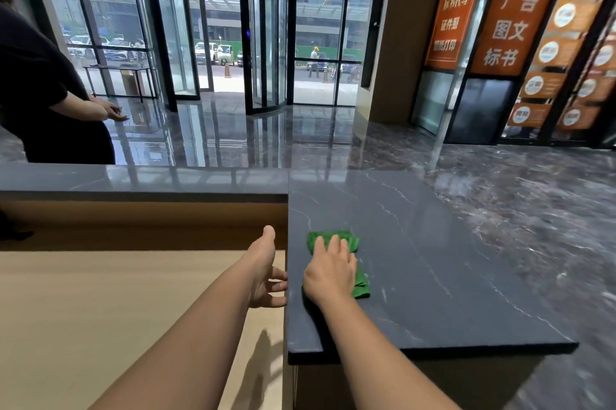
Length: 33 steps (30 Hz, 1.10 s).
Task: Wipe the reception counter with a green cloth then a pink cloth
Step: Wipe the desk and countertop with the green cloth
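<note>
**One green cloth, pinned under the right hand**

The right hand (330, 273) presses flat, fingers extended, on the folded green cloth (362, 284). The cloth lies near the left edge of the dark marble reception counter (450, 259), at lower centre of the frame. The left hand (263, 271) hangs relaxed and empty just beside that edge, over the lower wooden desk (100, 303). At upper left a person in black (40, 93) stands behind the raised ledge (133, 181). Orange banners (513, 9) fill the upper right.
</note>
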Each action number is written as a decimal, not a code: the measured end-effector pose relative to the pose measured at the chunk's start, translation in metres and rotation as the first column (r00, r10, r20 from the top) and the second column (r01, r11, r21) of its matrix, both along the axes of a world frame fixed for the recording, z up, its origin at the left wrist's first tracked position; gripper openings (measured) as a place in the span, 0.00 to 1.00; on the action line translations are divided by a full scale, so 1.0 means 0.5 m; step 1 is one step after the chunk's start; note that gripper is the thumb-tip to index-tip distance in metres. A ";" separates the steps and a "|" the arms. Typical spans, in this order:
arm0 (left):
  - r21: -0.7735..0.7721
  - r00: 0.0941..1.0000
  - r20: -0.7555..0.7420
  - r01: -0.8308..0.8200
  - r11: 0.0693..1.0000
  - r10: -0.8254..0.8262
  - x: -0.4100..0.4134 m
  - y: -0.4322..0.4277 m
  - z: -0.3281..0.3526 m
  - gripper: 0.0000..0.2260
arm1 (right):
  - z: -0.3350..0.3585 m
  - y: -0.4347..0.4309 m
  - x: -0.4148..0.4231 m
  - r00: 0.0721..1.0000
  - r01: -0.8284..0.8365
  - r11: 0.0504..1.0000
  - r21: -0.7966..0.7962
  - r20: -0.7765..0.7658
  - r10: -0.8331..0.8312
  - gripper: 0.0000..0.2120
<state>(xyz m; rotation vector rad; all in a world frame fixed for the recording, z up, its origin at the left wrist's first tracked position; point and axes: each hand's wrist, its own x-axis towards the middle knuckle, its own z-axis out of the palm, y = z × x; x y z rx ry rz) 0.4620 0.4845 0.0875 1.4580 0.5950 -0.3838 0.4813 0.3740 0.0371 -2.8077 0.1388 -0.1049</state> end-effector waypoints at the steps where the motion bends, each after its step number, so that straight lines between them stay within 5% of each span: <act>1: -0.031 1.000 0.000 0.000 1.000 0.000 -0.001 0.003 -0.002 0.33 | 0.002 0.029 -0.012 0.999 -0.047 0.999 -0.007 -0.004 0.047 0.29; 10: -0.129 1.000 0.014 0.023 0.991 -0.021 -0.029 0.004 0.011 0.28 | 0.013 -0.015 -0.034 0.923 -0.384 0.921 -0.072 -0.055 0.380 0.26; 15: -0.149 0.999 0.038 0.014 0.989 -0.008 -0.059 -0.002 0.019 0.20 | 0.011 -0.169 -0.056 0.976 -0.211 0.974 -0.079 -0.066 0.206 0.27; 21: -0.151 0.996 0.064 0.074 0.986 -0.064 -0.092 -0.001 0.025 0.22 | 0.014 -0.277 -0.080 0.996 0.039 0.997 -0.059 -0.077 -0.044 0.27; 27: -0.122 0.990 0.086 0.121 0.985 -0.111 -0.101 0.001 0.023 0.24 | 0.004 -0.163 -0.089 0.978 0.204 0.976 -0.076 -0.034 -0.207 0.27; 33: -0.089 0.987 0.113 0.122 0.989 -0.111 -0.108 0.003 0.026 0.24 | 0.006 0.011 -0.126 0.996 0.083 0.996 -0.030 0.020 -0.082 0.28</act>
